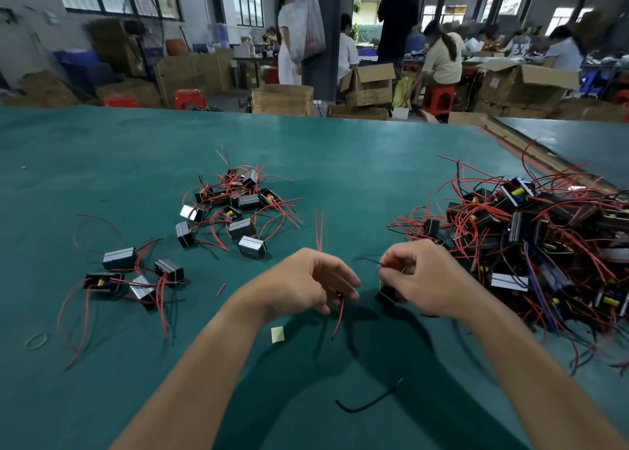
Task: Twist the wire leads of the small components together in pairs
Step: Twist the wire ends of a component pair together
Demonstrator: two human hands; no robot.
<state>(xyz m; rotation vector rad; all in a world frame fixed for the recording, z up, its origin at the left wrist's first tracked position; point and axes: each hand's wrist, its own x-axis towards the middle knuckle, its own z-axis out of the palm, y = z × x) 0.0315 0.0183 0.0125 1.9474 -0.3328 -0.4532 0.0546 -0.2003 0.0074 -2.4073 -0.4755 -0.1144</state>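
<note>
Left hand (306, 279) is curled and pinches the red wire leads (319, 228). Their free ends stick up on the far side of the knuckles, and one red tail hangs out the near side towards the green felt table mat (102, 163).

Right hand (418, 276) is curled too, fingertips pinching a thin black wire lead (369, 260) that pokes out left, towards the left hand. The small black block-shaped component (388, 294) sits tucked under the right hand's thumb side, between the two hands and touching the right. Can't tell whether it rests on the mat or is lifted off it.

Key geometry: the red leads run near-to-far through the left hand, and the black lead runs roughly left-right from the right one. The two axes cross, with a gap between them. The left hand is nearer red and the right nearer black. My read: each pair needs bringing parallel before a twist will bite, likely red first since both ends are already gathered.

Stock: a big tangled pile of black components with red and black wires (527, 238) on the right, just beside the right hand. A smaller heap of the same parts (235, 208) is far left of centre, and a few more (136, 276) are near left.

Loose bits: yellow paper square (277, 334), black wire scrap (364, 403).
</note>
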